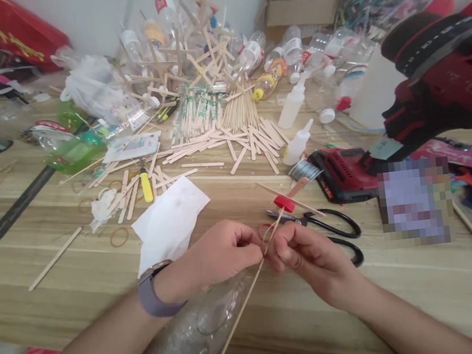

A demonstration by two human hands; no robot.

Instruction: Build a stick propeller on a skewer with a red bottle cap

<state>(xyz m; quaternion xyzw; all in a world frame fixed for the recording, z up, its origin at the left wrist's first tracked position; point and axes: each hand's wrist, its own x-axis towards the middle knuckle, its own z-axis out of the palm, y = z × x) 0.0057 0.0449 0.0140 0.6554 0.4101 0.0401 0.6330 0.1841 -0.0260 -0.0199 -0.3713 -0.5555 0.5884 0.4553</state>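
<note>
A long thin wooden skewer (242, 308) runs diagonally between my hands, its upper end at a red bottle cap (284, 203) crossed by a flat wooden stick. My left hand (223, 252), with a watch on the wrist, is closed in a pinch at the skewer's middle. Just right of it, my right hand (308, 254) pinches at the same spot, its fingertips close to the left ones. A thin loop, perhaps a rubber band, shows beside the skewer above the fingers. Under my left forearm lies a clear plastic bottle (186, 341).
Black-handled scissors (335, 222) lie behind my right hand. White paper (172, 218) and a yellow-handled tool (146, 186) are at left. Craft sticks (202, 146), glue bottles (293, 102) and plastic bottles fill the back. A red power tool (439, 85) stands at right.
</note>
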